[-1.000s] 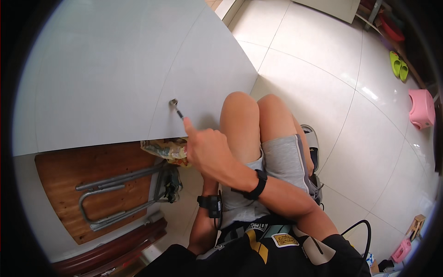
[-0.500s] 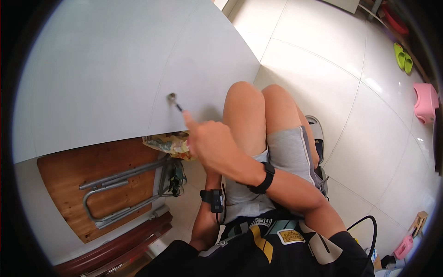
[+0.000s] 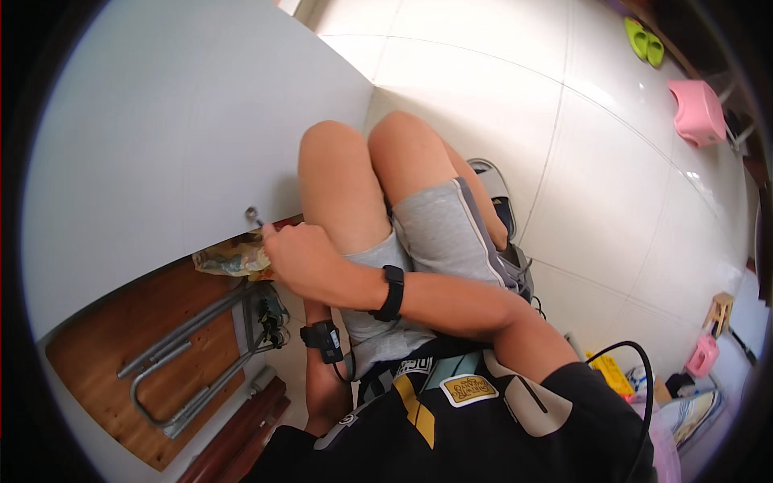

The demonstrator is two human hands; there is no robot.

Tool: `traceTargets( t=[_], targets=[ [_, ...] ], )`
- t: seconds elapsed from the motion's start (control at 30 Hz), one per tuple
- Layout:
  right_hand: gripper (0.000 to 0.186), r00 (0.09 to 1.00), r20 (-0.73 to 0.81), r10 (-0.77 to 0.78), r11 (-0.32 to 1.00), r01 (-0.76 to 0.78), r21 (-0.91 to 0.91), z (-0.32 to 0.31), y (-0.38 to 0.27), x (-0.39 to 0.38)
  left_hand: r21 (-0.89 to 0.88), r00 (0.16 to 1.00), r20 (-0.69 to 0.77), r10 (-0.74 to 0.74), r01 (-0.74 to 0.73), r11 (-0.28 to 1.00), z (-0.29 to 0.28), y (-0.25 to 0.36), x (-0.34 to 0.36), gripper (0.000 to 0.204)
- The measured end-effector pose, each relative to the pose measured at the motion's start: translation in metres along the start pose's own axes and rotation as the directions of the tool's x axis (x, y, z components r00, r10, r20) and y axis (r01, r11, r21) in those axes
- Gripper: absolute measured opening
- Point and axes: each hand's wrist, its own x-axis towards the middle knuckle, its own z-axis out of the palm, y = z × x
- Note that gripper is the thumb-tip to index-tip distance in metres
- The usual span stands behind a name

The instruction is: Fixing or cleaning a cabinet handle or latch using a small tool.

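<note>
A large pale grey panel (image 3: 161, 153) fills the left side, with a small round metal fitting (image 3: 252, 213) set near its lower edge. My right hand (image 3: 302, 258) is closed in a pinch just below the fitting. From its fingertips a short, thin dark rod (image 3: 260, 223) reaches up to the metal; its exact kind is too small to make out. My left forearm (image 3: 324, 394) rises beneath the right one, and my left hand is hidden behind the right hand and wrist, so its fingers do not show.
Under the panel's edge are a patterned plastic bag (image 3: 229, 260) and a wooden board (image 3: 153, 354) with folded grey metal legs (image 3: 173, 378). My bent knees (image 3: 334, 145) are close beside the panel. Across the tiled floor (image 3: 596, 185) stand a pink stool (image 3: 696, 113) and green clogs (image 3: 644, 42).
The view has shifted, so panel, knees and floor sit further left. My right hand has come closer to the fitting, and less of the dark rod shows between them.
</note>
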Motion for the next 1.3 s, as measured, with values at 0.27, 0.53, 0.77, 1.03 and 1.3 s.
traceTargets(
  t=[0.27,0.53,0.77,1.03,1.3],
  targets=[
    [0.062,0.992,-0.128,0.013,0.999,-0.007,0.053,0.011,0.007,0.002,0.014,1.0,0.003,-0.002,0.002,1.0,-0.005,0.0,-0.008,0.027],
    [0.051,0.997,-0.037,0.069,0.993,-0.065,0.102,-0.004,0.008,0.002,0.073,1.0,-0.014,-0.007,0.008,0.997,-0.02,-0.007,-0.011,0.028],
    [0.067,0.98,-0.189,-0.063,0.993,0.08,0.084,-0.002,-0.001,-0.001,0.243,0.999,-0.004,0.036,-0.034,0.969,-0.023,-0.016,0.0,0.029],
    [0.05,0.937,-0.35,-0.01,0.973,0.09,0.213,-0.057,0.021,0.002,0.782,0.967,0.122,0.222,-0.232,0.578,-0.022,-0.01,0.033,0.03],
    [0.029,0.56,-0.814,-0.155,0.986,0.143,-0.089,-0.166,0.145,-0.039,-0.351,0.996,0.059,-0.061,0.078,0.933,0.013,0.094,0.013,0.032]
  ],
)
